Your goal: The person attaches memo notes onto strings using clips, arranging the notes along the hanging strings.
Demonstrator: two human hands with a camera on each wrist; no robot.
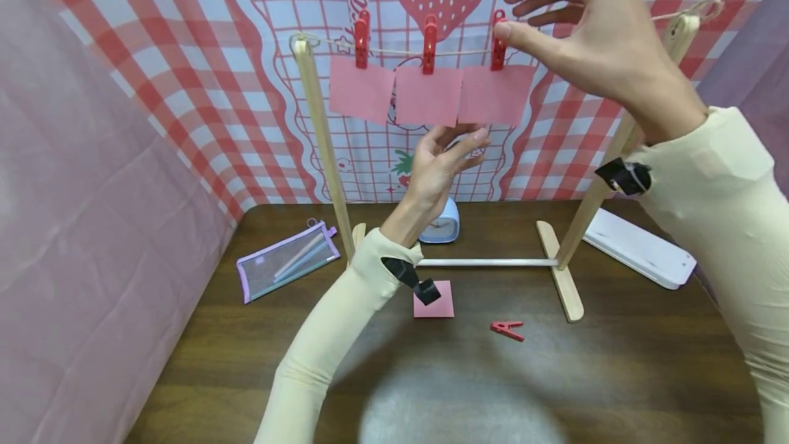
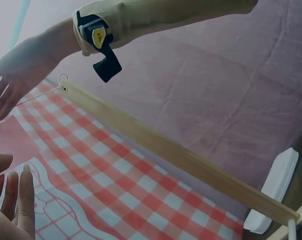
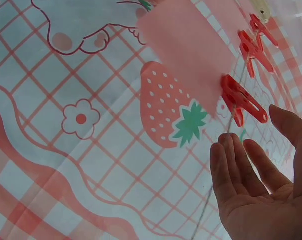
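Observation:
Three pink paper squares hang side by side from a string, each under a red clothespin. My right hand is raised by the rightmost clothespin, thumb tip close to its handle end and fingers spread apart around nothing. That clothespin grips the top edge of the rightmost paper square. Just below the papers is my left hand, its fingers loosely bent and holding nothing; some fingertips are hidden behind the lower paper edge. The middle clothespin and left clothespin stay on the string.
A wooden post at each side carries the string. On the table lie a loose red clothespin, a pink paper square, a mesh pencil pouch and a white case. A blue clock stands behind my left forearm.

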